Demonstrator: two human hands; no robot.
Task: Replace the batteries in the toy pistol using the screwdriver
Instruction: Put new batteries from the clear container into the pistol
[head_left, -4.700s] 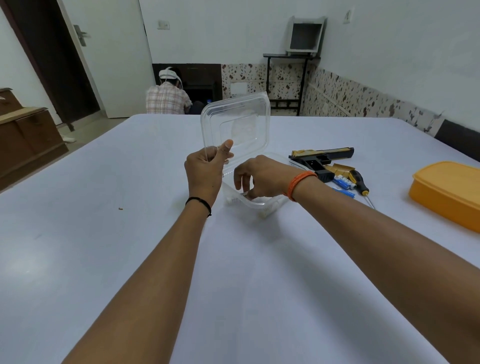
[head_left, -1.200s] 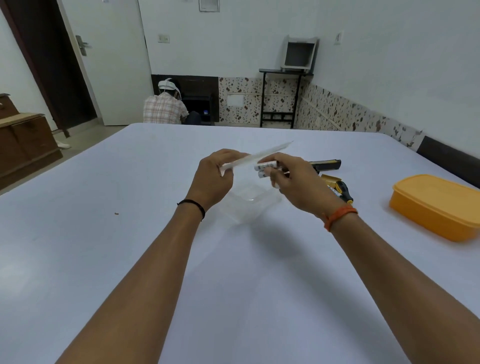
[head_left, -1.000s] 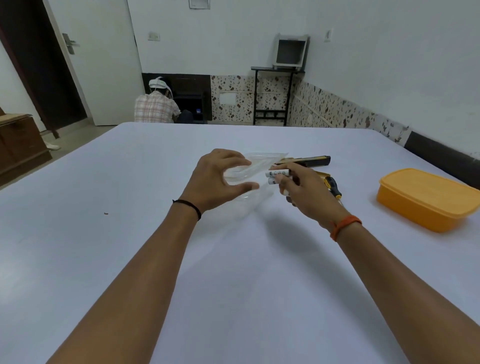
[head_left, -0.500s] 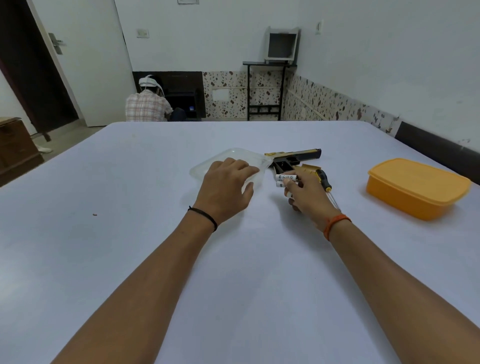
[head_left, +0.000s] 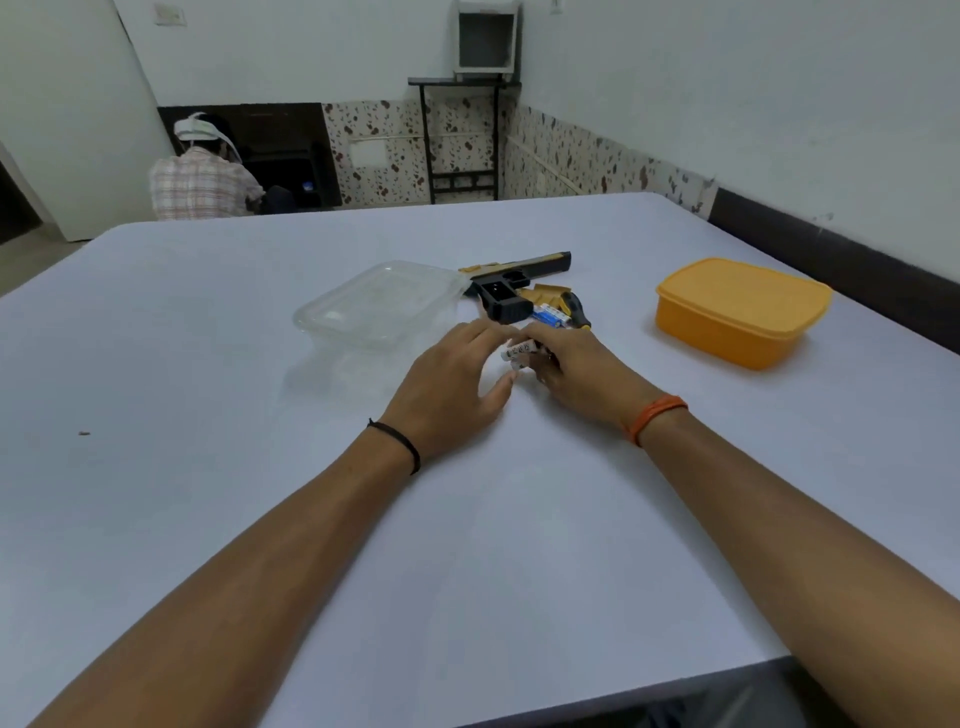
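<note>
Fresh cells in hand, pistol next

Toy pistol (head_left: 511, 283) lies at 12 o'clock from the hands, barrel running 3 o'clock, grip cavity facing me. Left hand (head_left: 452, 387) is spread; right hand (head_left: 576, 376), nearer, pinches white batteries (head_left: 518, 353). Screwdriver (head_left: 575, 310) is just beside.

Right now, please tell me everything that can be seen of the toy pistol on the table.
The toy pistol lies flat on its side on the white table, beyond both hands, and neither hand touches it. It looks like plastic: black body, gold strip along the top. The barrel points right, toward the orange box; the grip points toward the camera. A recess shows open in its side. The clear container lies close at its left, blue batteries and the screwdriver at its right; contact is unclear.
</note>
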